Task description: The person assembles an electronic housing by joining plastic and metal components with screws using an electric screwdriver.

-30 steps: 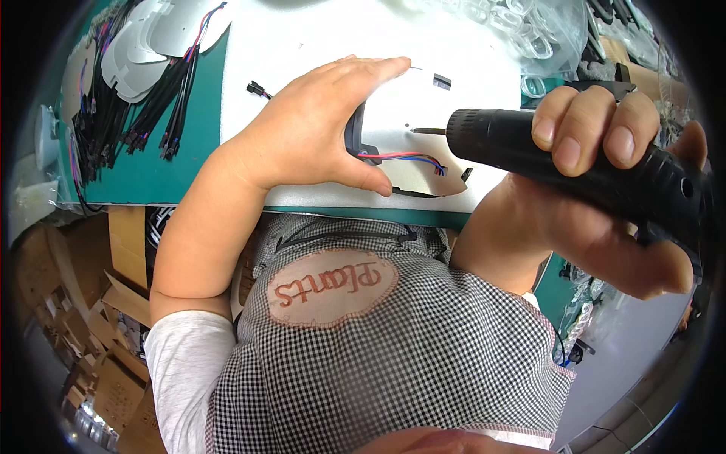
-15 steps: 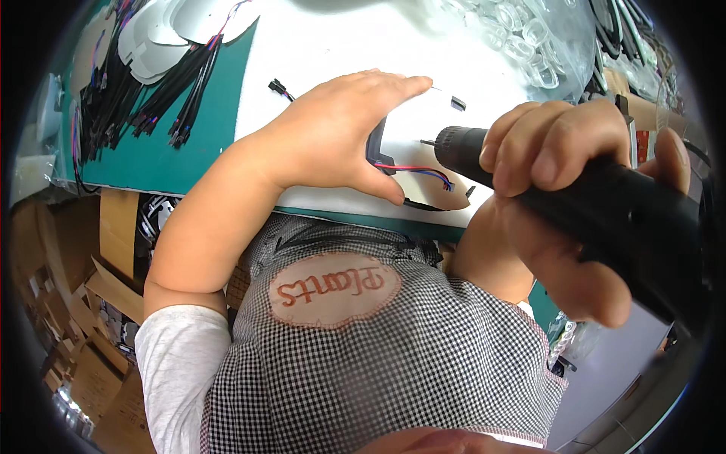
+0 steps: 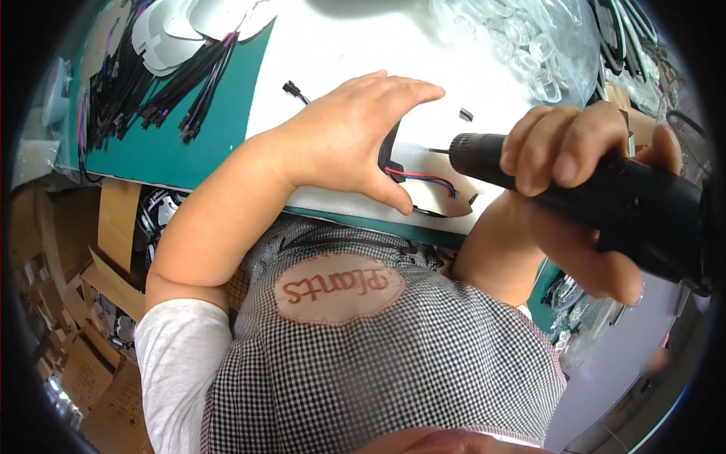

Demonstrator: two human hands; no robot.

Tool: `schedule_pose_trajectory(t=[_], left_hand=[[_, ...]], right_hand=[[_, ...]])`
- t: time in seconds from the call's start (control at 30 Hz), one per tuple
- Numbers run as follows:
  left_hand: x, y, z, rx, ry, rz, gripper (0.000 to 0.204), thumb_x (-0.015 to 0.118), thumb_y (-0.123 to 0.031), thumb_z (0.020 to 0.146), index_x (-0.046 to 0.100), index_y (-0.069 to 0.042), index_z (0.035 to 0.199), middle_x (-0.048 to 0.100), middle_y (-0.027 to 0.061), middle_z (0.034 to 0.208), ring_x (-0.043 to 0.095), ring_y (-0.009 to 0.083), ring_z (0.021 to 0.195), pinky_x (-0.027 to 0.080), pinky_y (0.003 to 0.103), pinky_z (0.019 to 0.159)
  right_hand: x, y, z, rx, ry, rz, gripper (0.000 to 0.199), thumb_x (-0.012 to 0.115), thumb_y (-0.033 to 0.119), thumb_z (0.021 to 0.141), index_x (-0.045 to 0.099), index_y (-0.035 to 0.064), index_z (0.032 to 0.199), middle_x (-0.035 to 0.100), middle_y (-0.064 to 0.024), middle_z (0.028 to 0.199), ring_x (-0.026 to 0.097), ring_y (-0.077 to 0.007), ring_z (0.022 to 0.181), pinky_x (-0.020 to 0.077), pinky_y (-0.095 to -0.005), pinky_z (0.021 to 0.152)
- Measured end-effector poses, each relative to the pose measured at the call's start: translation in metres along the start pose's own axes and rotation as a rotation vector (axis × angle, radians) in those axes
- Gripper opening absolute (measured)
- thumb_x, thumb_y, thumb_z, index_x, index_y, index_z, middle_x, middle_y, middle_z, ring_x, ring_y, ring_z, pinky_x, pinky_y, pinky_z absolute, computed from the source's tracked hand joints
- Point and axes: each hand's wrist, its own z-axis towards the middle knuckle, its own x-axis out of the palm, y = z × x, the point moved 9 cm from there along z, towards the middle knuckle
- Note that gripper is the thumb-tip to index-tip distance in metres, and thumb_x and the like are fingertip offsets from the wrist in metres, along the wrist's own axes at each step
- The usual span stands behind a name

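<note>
My left hand point(image 3: 352, 140) arches over a pale part point(image 3: 463, 203) on the white work surface point(image 3: 325, 41), thumb at its near side and fingers reaching across its far side. The part's outline fades into the white around it. Under my palm shows a black piece point(image 3: 389, 147), with red and blue wires point(image 3: 427, 176) running out to the right. My right hand point(image 3: 567, 151) is wrapped round a black electric screwdriver point(image 3: 605, 193), held nearly level. Its thin bit point(image 3: 439, 150) points left toward the black piece, and whether it touches anything I cannot tell.
Black cable bundles point(image 3: 162, 94) and grey-white curved covers point(image 3: 162, 45) lie on the green mat point(image 3: 219, 144) at left. A clear bag of transparent rings point(image 3: 529, 53) sits at the far right. A small black connector point(image 3: 292, 90) lies beside my left wrist. Cardboard boxes point(image 3: 113, 287) stand below left.
The view has shifted slightly, so the bench appears a little farther right. The screwdriver's rear end has risen in the picture. My left hand keeps its place over the part.
</note>
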Motion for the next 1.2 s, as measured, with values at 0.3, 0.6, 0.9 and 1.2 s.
schedule_pose_trajectory(t=[0.3, 0.6, 0.9, 1.2], left_hand=[[0.002, 0.000, -0.002, 0.042, -0.031, 0.032, 0.124, 0.092, -0.056, 0.040, 0.042, -0.007, 0.143, 0.051, 0.0153, 0.144, 0.048, 0.0387, 0.132, 0.038, 0.048, 0.112], [0.004, -0.001, -0.003, 0.086, -0.041, 0.078, 0.119, 0.093, -0.053, 0.045, 0.040, -0.002, 0.138, 0.053, 0.0196, 0.141, 0.052, 0.0387, 0.129, 0.034, 0.048, 0.117], [0.006, -0.001, -0.003, 0.064, -0.038, 0.100, 0.112, 0.094, -0.048, 0.050, 0.042, -0.001, 0.137, 0.058, 0.0210, 0.132, 0.054, 0.0396, 0.125, 0.036, 0.047, 0.115], [0.009, 0.005, -0.006, -0.015, -0.020, 0.046, 0.115, 0.094, -0.048, 0.047, 0.041, -0.009, 0.141, 0.057, 0.0149, 0.135, 0.054, 0.0403, 0.125, 0.031, 0.051, 0.119]], right_hand=[[-0.002, 0.003, 0.001, 0.076, 0.247, 0.045, 0.106, 0.064, 0.078, 0.078, 0.030, 0.0116, 0.154, 0.054, -0.0077, 0.103, 0.059, -0.0158, 0.071, 0.0505, -0.0318, 0.063], [0.002, 0.002, 0.002, 0.113, 0.234, -0.011, 0.114, 0.064, 0.081, 0.074, 0.026, 0.0119, 0.156, 0.056, -0.0073, 0.100, 0.059, -0.0143, 0.066, 0.0517, -0.0312, 0.058], [0.024, -0.013, 0.014, 0.051, 0.348, 0.145, 0.111, 0.067, 0.076, 0.075, 0.026, 0.0111, 0.155, 0.057, -0.0084, 0.097, 0.060, -0.0147, 0.065, 0.0519, -0.0311, 0.055], [-0.004, 0.005, 0.002, 0.093, 0.252, 0.137, 0.104, 0.071, 0.074, 0.075, 0.038, 0.0121, 0.151, 0.055, -0.0057, 0.102, 0.060, -0.0142, 0.073, 0.0474, -0.0291, 0.062]])
